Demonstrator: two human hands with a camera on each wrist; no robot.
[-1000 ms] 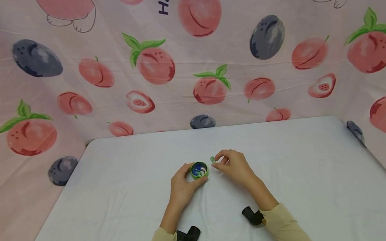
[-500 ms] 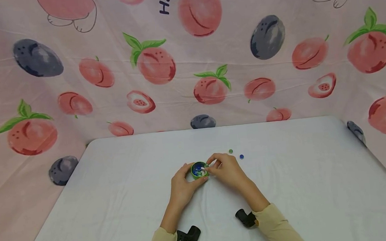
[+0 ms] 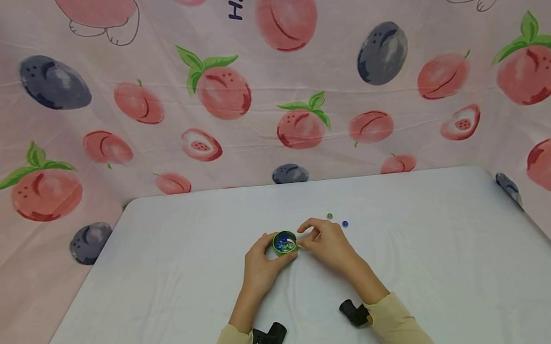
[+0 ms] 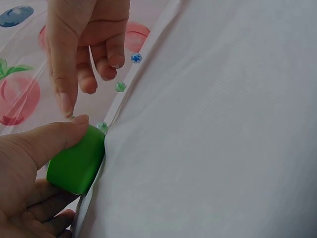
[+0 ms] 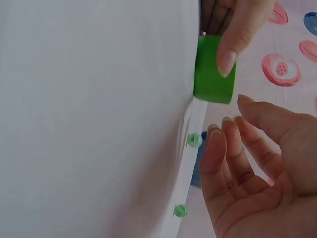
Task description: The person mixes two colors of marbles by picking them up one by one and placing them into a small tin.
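My left hand (image 3: 260,269) grips a small green cup (image 4: 77,161) with fingers and thumb around its side; the cup stands upright on the white table. Inside it lie several blue and clear-green marbles (image 3: 284,243). Just right of the cup's rim, my right hand (image 3: 329,247) has its thumb and fingers apart, and nothing shows between them. In the right wrist view its fingers (image 5: 214,148) are loosely bent below the cup. A green marble (image 3: 329,216) and a blue marble (image 3: 345,223) lie beyond the right hand. Another green marble (image 4: 102,127) appears close to the cup in the left wrist view.
The table (image 3: 188,226) is covered with a smooth white cloth. A pink fruit-print curtain (image 3: 250,158) hangs behind its far edge and along both sides. Black wrist devices (image 3: 270,336) sit by both sleeves.
My right hand has moved left to the cup's rim, let go of a green marble there and drawn back slightly with its fingers parted. The left hand and cup stay put.
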